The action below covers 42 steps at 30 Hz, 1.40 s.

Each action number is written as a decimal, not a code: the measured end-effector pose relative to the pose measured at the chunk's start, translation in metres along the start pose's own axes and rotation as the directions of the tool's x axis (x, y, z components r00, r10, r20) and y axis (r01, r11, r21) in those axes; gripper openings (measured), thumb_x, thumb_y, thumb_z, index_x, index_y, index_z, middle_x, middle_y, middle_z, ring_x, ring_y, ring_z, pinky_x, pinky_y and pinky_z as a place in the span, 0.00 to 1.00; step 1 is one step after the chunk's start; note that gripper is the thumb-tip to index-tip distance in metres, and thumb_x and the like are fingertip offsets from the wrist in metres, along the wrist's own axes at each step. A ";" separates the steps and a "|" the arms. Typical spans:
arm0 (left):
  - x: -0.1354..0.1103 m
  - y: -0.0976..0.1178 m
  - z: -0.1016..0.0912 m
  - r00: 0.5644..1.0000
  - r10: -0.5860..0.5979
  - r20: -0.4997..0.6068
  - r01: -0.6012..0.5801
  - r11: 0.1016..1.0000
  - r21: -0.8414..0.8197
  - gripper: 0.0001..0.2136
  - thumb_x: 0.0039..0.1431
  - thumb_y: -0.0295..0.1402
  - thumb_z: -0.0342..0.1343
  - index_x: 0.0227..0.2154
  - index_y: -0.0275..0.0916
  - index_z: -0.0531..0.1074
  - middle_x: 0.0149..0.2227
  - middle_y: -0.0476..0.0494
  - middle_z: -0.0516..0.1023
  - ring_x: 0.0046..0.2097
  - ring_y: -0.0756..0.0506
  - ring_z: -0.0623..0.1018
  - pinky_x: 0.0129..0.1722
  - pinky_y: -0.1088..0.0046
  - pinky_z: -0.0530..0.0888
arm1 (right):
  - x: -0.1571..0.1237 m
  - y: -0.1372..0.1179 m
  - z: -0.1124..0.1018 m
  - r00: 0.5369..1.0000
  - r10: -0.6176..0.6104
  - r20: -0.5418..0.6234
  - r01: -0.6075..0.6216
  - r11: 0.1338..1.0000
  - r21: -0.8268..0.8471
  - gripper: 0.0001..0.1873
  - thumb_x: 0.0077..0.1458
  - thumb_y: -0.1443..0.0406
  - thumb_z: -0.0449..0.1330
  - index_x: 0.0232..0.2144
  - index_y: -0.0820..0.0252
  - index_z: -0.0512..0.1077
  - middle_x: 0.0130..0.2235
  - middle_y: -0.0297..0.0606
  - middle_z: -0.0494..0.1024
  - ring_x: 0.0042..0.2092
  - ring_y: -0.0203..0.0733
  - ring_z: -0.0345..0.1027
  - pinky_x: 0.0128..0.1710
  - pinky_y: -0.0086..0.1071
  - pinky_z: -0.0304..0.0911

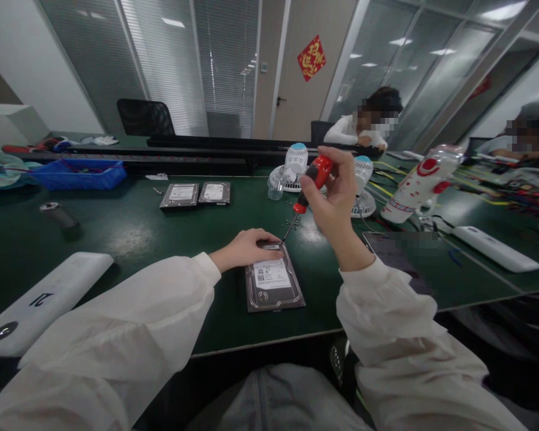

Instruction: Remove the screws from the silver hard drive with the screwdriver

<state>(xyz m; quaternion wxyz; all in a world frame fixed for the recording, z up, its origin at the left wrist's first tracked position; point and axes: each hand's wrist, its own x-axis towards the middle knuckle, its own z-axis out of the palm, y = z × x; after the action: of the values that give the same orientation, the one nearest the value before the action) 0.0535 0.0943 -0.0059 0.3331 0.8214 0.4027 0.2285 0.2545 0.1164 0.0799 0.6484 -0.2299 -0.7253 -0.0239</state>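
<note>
A hard drive point(276, 287) with a white label lies flat on the green table in front of me. My left hand point(251, 248) grips its far end, thumb across the label and fingers along the far edge. In my right hand point(336, 197) is a red and black screwdriver point(300, 208), held tilted, its handle up in my closed fingers. The screwdriver's tip meets the drive near its far right corner; whether a screw sits there is too small to tell. Several small loose screws point(291, 222) lie just beyond the drive.
Two more hard drives point(179, 195) lie farther back, left of centre. A blue tray point(81, 175), a metal cylinder point(59, 215) and a white oblong device point(49, 299) are leftward. Small white fans point(296, 160), a dark tablet-like panel point(397, 257) and a white-red bottle point(420, 185) stand rightward. People sit beyond.
</note>
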 end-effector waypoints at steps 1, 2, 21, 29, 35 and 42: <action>0.000 0.000 0.000 1.000 -0.001 0.003 0.001 1.000 -0.002 0.26 0.54 0.55 0.60 0.52 0.47 0.77 0.50 0.44 0.78 0.51 0.39 0.76 0.52 0.62 0.72 | 0.000 0.000 0.000 1.000 -0.008 -0.005 0.008 1.000 -0.002 0.22 0.57 0.51 0.61 0.53 0.41 0.67 0.49 0.37 0.69 0.48 0.45 0.70 0.44 0.44 0.74; 0.000 0.000 0.000 1.000 -0.002 0.004 0.002 1.000 -0.004 0.26 0.54 0.54 0.60 0.52 0.47 0.77 0.50 0.44 0.78 0.51 0.39 0.76 0.53 0.62 0.72 | -0.001 0.001 0.000 1.000 -0.010 0.003 0.010 1.000 0.006 0.22 0.58 0.50 0.59 0.54 0.41 0.67 0.51 0.37 0.70 0.50 0.46 0.70 0.48 0.46 0.73; 0.001 -0.002 0.001 1.000 -0.012 0.005 0.012 1.000 -0.008 0.26 0.54 0.54 0.61 0.52 0.47 0.77 0.50 0.44 0.78 0.51 0.39 0.77 0.52 0.62 0.73 | 0.000 0.001 0.000 0.997 0.035 0.067 -0.038 0.998 0.041 0.21 0.62 0.49 0.53 0.56 0.41 0.65 0.54 0.36 0.72 0.53 0.45 0.71 0.51 0.46 0.71; 0.001 -0.002 0.000 1.000 -0.015 0.007 0.015 1.000 -0.014 0.26 0.54 0.54 0.60 0.52 0.47 0.77 0.50 0.44 0.78 0.51 0.40 0.77 0.52 0.62 0.73 | 0.001 0.001 -0.003 0.995 0.037 0.087 -0.043 0.996 0.077 0.21 0.64 0.48 0.49 0.57 0.40 0.66 0.56 0.35 0.72 0.58 0.47 0.67 0.55 0.49 0.69; 0.000 0.000 0.000 1.000 -0.009 0.009 0.009 1.000 -0.014 0.25 0.54 0.53 0.61 0.52 0.47 0.77 0.50 0.45 0.78 0.52 0.40 0.77 0.52 0.63 0.73 | 0.001 0.003 -0.003 1.000 0.010 -0.002 -0.010 1.000 -0.009 0.21 0.58 0.47 0.59 0.51 0.43 0.68 0.48 0.36 0.71 0.49 0.46 0.71 0.47 0.47 0.73; 0.000 0.000 -0.001 1.000 -0.020 0.014 0.020 1.000 -0.012 0.26 0.54 0.53 0.61 0.52 0.47 0.77 0.51 0.43 0.77 0.52 0.39 0.77 0.52 0.61 0.73 | 0.002 0.003 -0.005 0.996 0.039 0.086 -0.043 0.998 0.041 0.23 0.64 0.46 0.48 0.56 0.41 0.66 0.54 0.35 0.73 0.56 0.47 0.67 0.52 0.49 0.71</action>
<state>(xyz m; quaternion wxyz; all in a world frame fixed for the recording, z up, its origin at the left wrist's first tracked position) 0.0532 0.0947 -0.0055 0.3429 0.8169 0.4071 0.2220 0.2600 0.1178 0.0820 0.6220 -0.2315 -0.7478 0.0147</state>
